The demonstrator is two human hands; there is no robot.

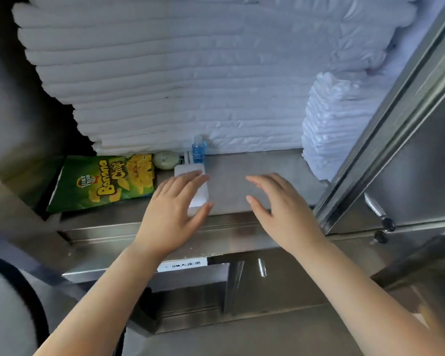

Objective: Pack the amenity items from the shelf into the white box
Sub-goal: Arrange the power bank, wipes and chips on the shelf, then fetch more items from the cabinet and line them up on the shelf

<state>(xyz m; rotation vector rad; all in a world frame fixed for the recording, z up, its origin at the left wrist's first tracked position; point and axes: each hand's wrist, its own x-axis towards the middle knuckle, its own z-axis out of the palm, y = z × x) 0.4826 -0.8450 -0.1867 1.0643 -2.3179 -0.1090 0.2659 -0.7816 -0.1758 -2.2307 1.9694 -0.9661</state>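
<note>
A narrow white box (200, 195) lies on the steel shelf (257, 165), near its front edge. My left hand (174, 209) rests over the box with fingers spread, thumb at its near end, not closed around it. My right hand (280, 204) hovers open over bare shelf to the right of the box, holding nothing. Behind the box stand a small blue bottle (198, 149) and a thin white packet (188, 158). A pale green oval soap (165, 160) lies left of them. A green banana chips bag (106, 181) lies flat at the shelf's left.
A tall stack of folded white linen (190, 80) fills the back of the shelf. A smaller pile of folded white cloths (329, 124) stands at the right. A steel cabinet door (396, 124) hangs open on the right, with a latch handle (378, 209) below. A labelled ledge (183, 265) runs beneath.
</note>
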